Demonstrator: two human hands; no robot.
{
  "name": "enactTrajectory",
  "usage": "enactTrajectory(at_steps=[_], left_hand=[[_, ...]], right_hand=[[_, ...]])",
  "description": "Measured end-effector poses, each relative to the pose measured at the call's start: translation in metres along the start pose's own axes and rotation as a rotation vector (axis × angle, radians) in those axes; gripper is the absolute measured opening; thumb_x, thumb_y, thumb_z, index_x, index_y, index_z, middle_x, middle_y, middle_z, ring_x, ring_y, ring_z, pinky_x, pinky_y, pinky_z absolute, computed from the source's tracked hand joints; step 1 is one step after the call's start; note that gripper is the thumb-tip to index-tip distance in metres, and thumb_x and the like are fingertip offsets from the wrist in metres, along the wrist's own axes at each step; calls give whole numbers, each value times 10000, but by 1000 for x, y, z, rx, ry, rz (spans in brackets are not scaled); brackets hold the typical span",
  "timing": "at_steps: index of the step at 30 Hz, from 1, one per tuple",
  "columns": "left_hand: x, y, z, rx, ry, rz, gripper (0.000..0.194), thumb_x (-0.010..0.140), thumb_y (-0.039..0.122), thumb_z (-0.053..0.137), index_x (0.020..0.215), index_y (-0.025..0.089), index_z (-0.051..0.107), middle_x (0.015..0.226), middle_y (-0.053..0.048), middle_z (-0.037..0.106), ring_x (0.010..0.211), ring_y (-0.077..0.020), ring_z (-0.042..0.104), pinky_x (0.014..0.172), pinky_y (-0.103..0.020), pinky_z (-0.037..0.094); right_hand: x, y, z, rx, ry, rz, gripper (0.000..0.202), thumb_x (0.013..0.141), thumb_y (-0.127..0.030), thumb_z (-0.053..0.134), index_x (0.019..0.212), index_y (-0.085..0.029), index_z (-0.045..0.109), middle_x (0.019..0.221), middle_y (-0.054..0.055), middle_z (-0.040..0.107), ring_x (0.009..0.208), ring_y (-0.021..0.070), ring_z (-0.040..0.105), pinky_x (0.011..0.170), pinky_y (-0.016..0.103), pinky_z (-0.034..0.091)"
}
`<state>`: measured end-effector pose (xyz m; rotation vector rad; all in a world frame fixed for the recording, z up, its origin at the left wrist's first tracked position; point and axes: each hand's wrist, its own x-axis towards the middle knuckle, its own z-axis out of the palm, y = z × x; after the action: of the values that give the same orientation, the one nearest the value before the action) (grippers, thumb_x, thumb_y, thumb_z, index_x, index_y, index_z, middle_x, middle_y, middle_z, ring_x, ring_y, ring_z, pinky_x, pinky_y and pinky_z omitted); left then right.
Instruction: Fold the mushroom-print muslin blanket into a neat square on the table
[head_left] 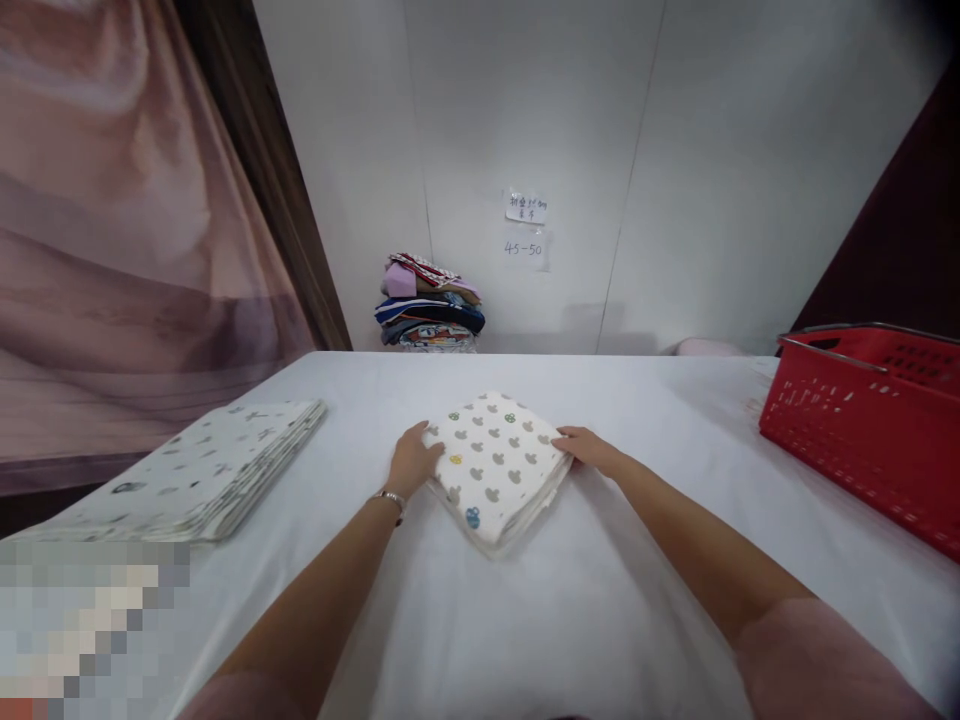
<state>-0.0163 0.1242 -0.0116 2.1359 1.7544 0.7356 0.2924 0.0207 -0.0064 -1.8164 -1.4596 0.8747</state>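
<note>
A folded white cloth with a small grey print and a few coloured motifs is turned cornerwise over the middle of the white table. My left hand grips its left corner, thumb on top and the other fingers partly hidden behind the edge. On the opposite corner, my right hand pinches the layers, fingertips above and thumb underneath. Several layers show along the near right edge of the cloth. Whether its underside touches the table is hard to make out.
A stack of folded printed cloths lies on the table's left side. On the right stands a red plastic basket with a metal handle. Piled folded fabrics sit beyond the far edge, by a wall with paper notes. A curtain hangs at left.
</note>
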Motion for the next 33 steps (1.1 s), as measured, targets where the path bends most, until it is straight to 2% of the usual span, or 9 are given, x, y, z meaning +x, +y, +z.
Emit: enactTrajectory(at_steps=[4,6,8,11,15,18,20,26,33], left_hand=[[28,0,-2,-61,-81,53,501,753,282,588,1229,159,490,1308,-89,500,1185,-227,474,1014,-312,357],[33,1,-3,-55,-118,48,473,750,286,600,1197,155,515,1294,-97,510,1169,-240,485,1001,-323,368],[28,4,-7,-52,-83,73,426,765,296,591,1157,135,541,1275,-120,520,1167,-254,482,1004,-347,361],[-3,11,-17,-126,31,138,358,812,385,532,1095,171,577,1211,-105,565,1098,-249,527,943,-367,414],[-73,20,-28,-239,55,329,315,815,468,515,994,230,620,1081,-45,632,994,-218,572,857,-361,466],[-120,22,-27,-182,48,483,268,783,425,590,969,237,634,1031,-37,638,992,-212,563,882,-378,444],[-137,21,-24,-118,63,535,223,771,367,617,953,240,638,1014,-38,636,979,-213,559,872,-388,435],[-142,20,-19,-18,89,578,101,813,257,562,872,231,640,953,-33,636,938,-197,551,811,-357,421],[-145,25,-20,37,71,578,116,843,276,534,845,217,635,916,-27,635,915,-184,539,792,-341,398]], right_hand=[[-46,15,19,12,19,-40,388,765,-431,545,1065,-200,632,862,35,673,771,196,613,685,310,488],[-66,21,22,2,122,-45,427,780,-459,524,1109,-201,609,858,35,662,782,197,603,726,330,479],[-80,24,21,22,243,-72,422,802,-447,497,1127,-196,594,943,55,648,834,198,591,753,332,471],[-91,25,15,69,326,-202,362,813,-408,495,1094,-205,598,1058,67,607,895,193,568,717,303,467],[-97,24,12,49,277,-373,324,782,-394,557,1052,-224,614,1056,59,583,880,187,548,636,271,446],[-98,22,16,-18,245,-376,312,791,-383,550,1069,-260,622,972,40,585,785,165,542,600,266,429],[-96,22,21,-61,251,-355,296,796,-352,537,1067,-276,627,921,23,585,732,150,536,612,270,426],[-91,18,32,-143,335,-356,307,796,-306,502,1077,-255,615,907,14,583,746,148,545,675,280,432],[-89,10,35,-239,419,-321,298,821,-267,431,1058,-263,611,912,5,622,745,153,558,707,289,428]])
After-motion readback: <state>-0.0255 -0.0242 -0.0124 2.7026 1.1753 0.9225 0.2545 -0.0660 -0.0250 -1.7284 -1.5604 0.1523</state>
